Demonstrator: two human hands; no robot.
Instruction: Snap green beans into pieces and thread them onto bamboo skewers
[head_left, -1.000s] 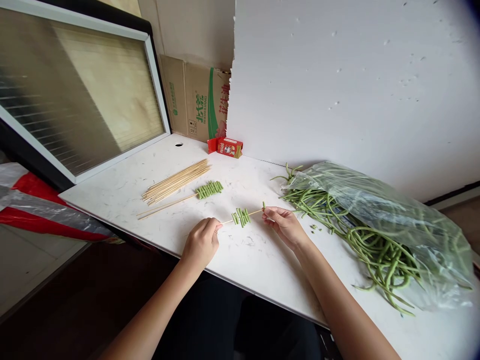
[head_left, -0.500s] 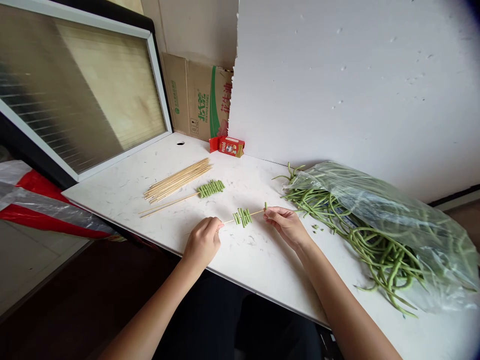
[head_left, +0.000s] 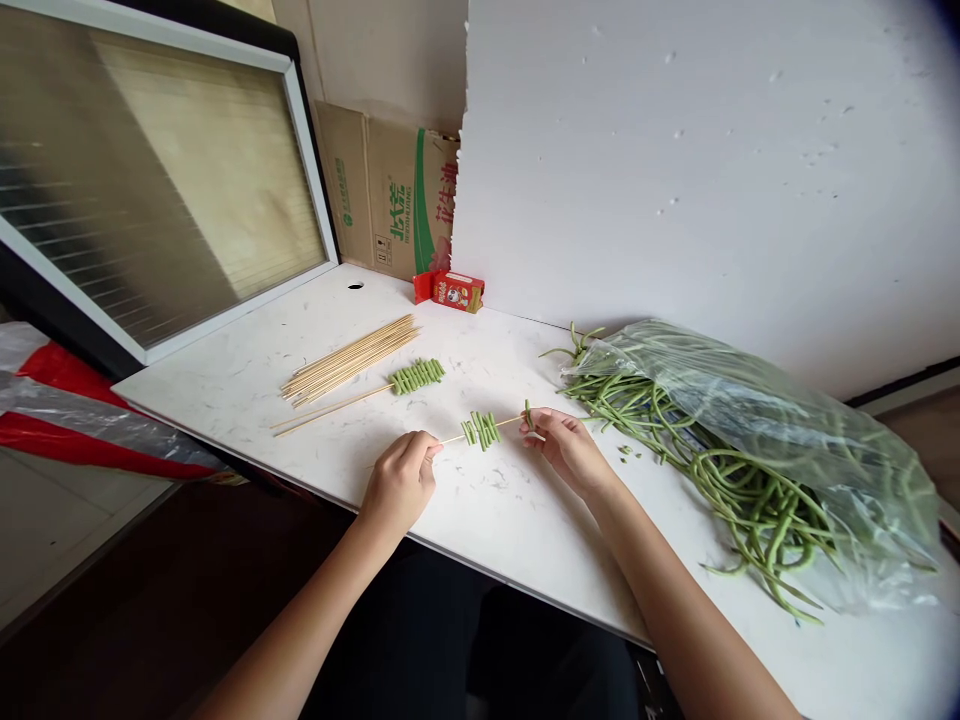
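My left hand [head_left: 400,476] is closed around one end of a thin bamboo skewer [head_left: 453,439]. Several short green bean pieces [head_left: 481,430] sit side by side across the middle of that skewer. At its other end, my right hand [head_left: 568,446] pinches a single bean piece [head_left: 527,411], which stands upright at the skewer's tip; whether the tip has pierced it I cannot tell. Behind my hands lies a filled skewer with a tight row of bean pieces [head_left: 417,376], beside a bundle of bare bamboo skewers [head_left: 352,358].
To the right, long green beans [head_left: 765,500] spill from a clear plastic bag [head_left: 757,400]. Small bean scraps [head_left: 628,452] lie near my right hand. A red box [head_left: 458,291] and a cardboard carton [head_left: 386,200] stand at the back. A framed glass panel [head_left: 217,180] leans at left.
The view has shifted slightly. My right hand still holds the bean piece at the skewer's tip, its fingers slightly repositioned. My left hand keeps its grip on the skewer.
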